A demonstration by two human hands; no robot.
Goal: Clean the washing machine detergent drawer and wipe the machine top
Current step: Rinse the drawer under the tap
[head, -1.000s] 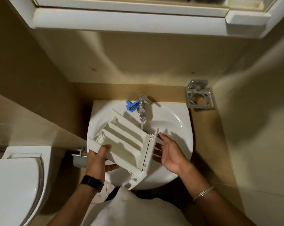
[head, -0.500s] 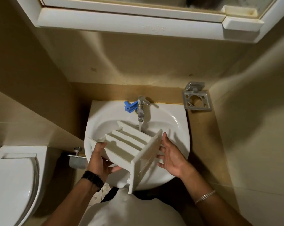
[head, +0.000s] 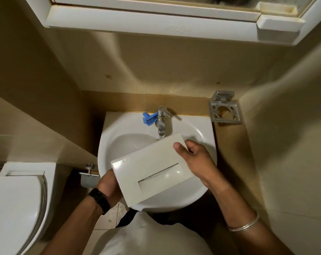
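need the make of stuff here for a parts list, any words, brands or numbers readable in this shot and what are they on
Embossed marking on the front edge of the white cabinet shelf: there, but too faint and blurred to read.
Detergent drawer front panel: no text visible.
Tap, basin, wristwatch: no readable marks.
So nothing can be quoted.

The light is warm and a little dim, and it comes from above. The cabinet (head: 152,19) throws a broad soft shadow on the beige wall (head: 174,67). Small bright glare spots sit on the glossy front panel of the detergent drawer (head: 150,170). The white sink (head: 122,137) is the brightest area. Straight lines bend near the edges because of the wide lens. The corners look darker and slightly soft.
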